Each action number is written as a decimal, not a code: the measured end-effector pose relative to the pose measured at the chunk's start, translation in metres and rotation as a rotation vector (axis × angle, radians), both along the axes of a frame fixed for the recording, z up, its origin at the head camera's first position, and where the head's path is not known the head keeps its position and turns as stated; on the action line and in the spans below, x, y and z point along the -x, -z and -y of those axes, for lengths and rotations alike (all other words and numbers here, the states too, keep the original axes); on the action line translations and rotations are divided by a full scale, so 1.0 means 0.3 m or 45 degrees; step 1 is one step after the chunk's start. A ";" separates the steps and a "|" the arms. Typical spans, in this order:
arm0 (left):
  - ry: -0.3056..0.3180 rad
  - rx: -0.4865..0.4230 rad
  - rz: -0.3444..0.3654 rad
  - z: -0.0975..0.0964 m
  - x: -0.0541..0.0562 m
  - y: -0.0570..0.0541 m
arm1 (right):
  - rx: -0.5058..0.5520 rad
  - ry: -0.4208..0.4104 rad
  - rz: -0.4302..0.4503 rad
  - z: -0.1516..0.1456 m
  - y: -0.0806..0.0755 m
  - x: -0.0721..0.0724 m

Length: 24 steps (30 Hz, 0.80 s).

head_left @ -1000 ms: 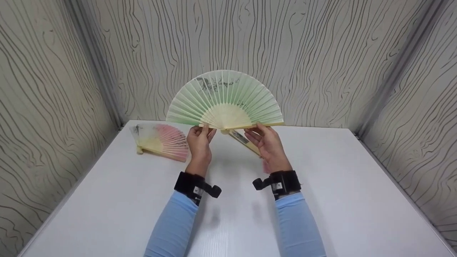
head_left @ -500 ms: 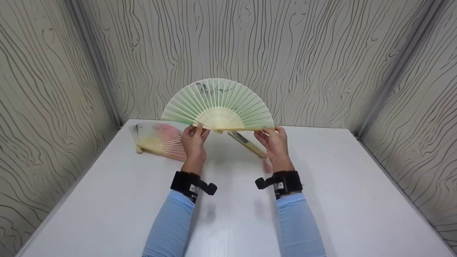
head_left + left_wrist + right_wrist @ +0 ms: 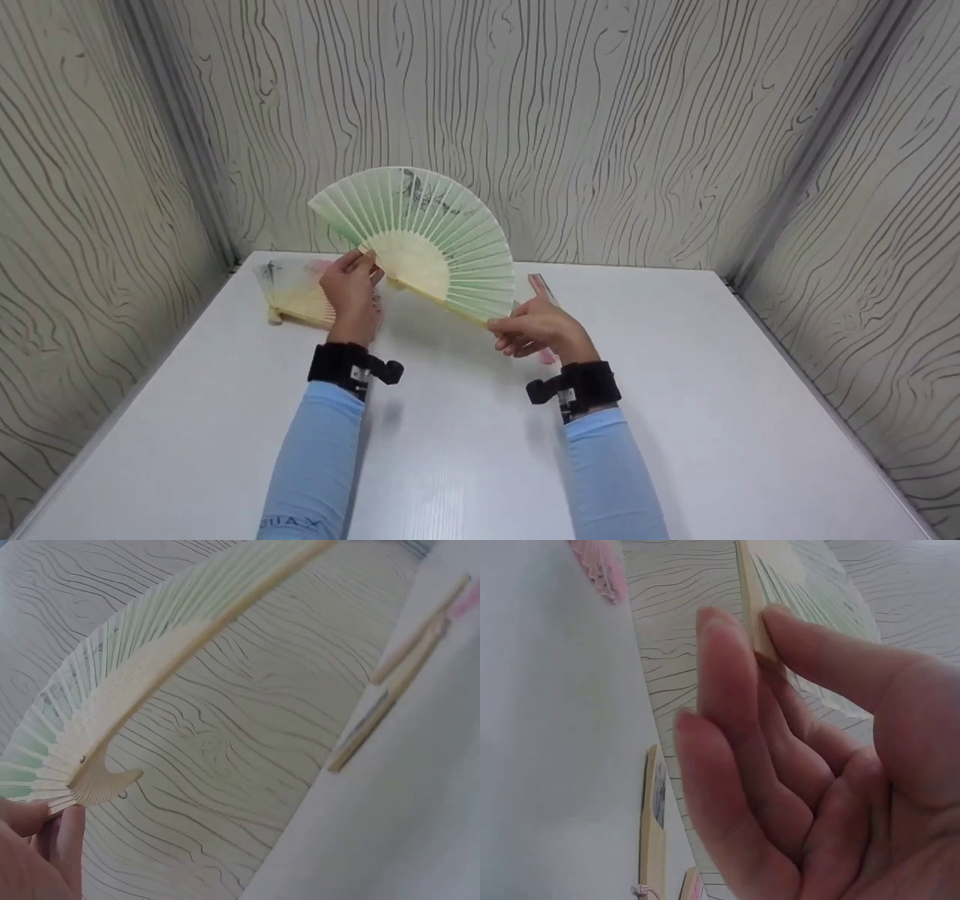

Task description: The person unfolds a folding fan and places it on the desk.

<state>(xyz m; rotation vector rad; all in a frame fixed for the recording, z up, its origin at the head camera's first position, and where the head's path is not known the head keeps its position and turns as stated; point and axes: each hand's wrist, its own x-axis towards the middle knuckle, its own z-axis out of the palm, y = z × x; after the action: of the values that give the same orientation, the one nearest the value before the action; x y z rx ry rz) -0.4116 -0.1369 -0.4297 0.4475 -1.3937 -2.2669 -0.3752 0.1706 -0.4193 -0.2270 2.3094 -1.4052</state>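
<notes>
A green and white folding fan with dark painted marks is spread wide above the table, its right end tilted down. My left hand pinches the ribs at its left edge, close to the pivot; the left wrist view shows thumb and fingers on those ribs. At the far end of the lower guard stick, my right hand pinches the tip between thumb and finger, as the right wrist view shows. Behind my left hand, a pink and cream folding fan lies partly spread and partly hidden.
Two folded fans lie near the table's back edge, one fan with a dark print and another fan beside it. My right hand hides most of them in the head view. Patterned panels enclose the white table.
The green fan has shifted left and its right end has tilted down. My left hand moved left with it; my right hand dropped, still pinching the guard stick. The head view shifted slightly.
</notes>
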 end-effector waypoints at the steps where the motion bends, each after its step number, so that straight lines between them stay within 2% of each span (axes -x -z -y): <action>1: 0.024 0.060 0.019 0.008 0.019 0.001 | -0.013 -0.024 0.005 0.010 0.004 -0.002; 3: 0.087 0.207 0.068 0.020 0.061 0.003 | -0.021 -0.030 0.013 0.029 0.014 -0.005; 6: 0.152 0.517 0.189 0.037 0.116 0.015 | 0.003 -0.014 0.065 0.058 0.043 -0.007; 8: 0.161 0.695 0.293 0.053 0.140 0.024 | 0.046 -0.010 0.127 0.083 0.074 -0.006; 11: 0.126 0.915 0.423 0.085 0.157 0.039 | 0.129 -0.026 0.224 0.131 0.132 -0.001; 15: 0.068 1.089 0.474 0.117 0.162 0.052 | 0.214 -0.048 0.344 0.194 0.192 -0.005; 20: 0.057 1.178 0.500 0.120 0.171 0.070 | 0.260 -0.022 0.442 0.229 0.231 -0.015; 24: 0.087 1.234 0.537 0.091 0.194 0.108 | 0.256 0.002 0.485 0.199 0.248 -0.017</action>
<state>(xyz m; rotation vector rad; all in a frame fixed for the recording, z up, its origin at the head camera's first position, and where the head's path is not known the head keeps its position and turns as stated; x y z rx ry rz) -0.4697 -0.1644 -0.4621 0.5398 -2.4985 -1.3001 -0.3701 0.1110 -0.4936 -0.0127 1.8645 -1.5313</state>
